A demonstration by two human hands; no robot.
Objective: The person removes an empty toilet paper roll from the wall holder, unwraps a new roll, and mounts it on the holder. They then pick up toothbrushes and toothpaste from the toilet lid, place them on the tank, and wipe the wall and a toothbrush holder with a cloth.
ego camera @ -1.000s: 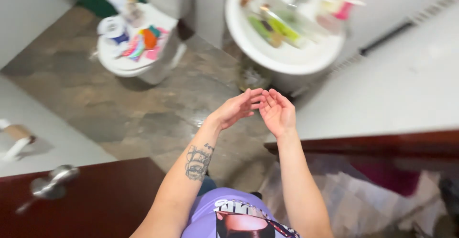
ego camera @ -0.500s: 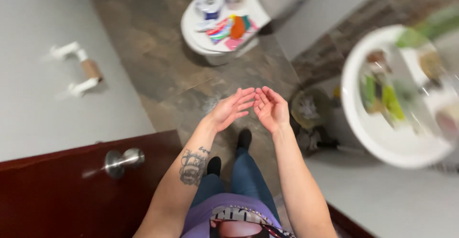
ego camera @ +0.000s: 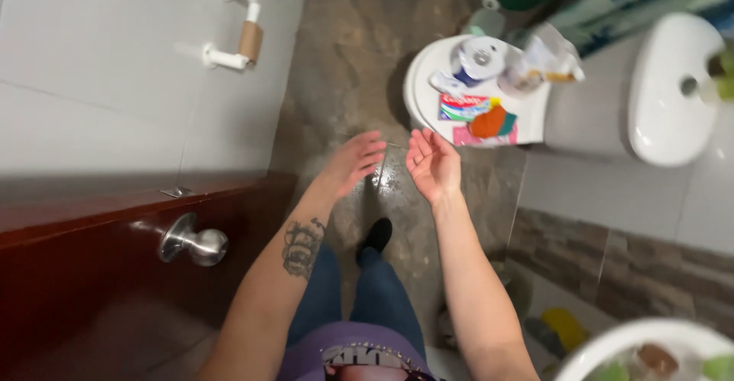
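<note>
1. The left hand [ego camera: 353, 161] hangs in mid-air over the floor, fingers spread and loose, holding nothing.
2. The right hand [ego camera: 433, 163] is just beside it at 3 o'clock, palm turned up, fingers open, also empty; the two hands are apart, not touching.
3. Beneath them lies a mottled brown stone floor [ego camera: 359, 60], glossy and wet-looking near the hands.
4. At 1 o'clock from the right hand stands a toilet with its smooth white round lid [ego camera: 419, 90] closed. On the lid rest a flat toothpaste box [ego camera: 463, 105], an orange and green sponge-like pad [ego camera: 492, 122], a white roll of paper [ego camera: 482, 56] and a crumpled clear bag [ego camera: 547, 56].
5. At 10 o'clock, on the pale tiled wall, a white holder carries a bare cardboard tube [ego camera: 249, 41].
6. At 8 o'clock a dark red wooden door [ego camera: 84, 289] bears a rounded brushed-metal knob [ego camera: 200, 245].
7. At 5 o'clock the curved rim of a white basin [ego camera: 612, 344] holds blurred green and brown items.
</note>
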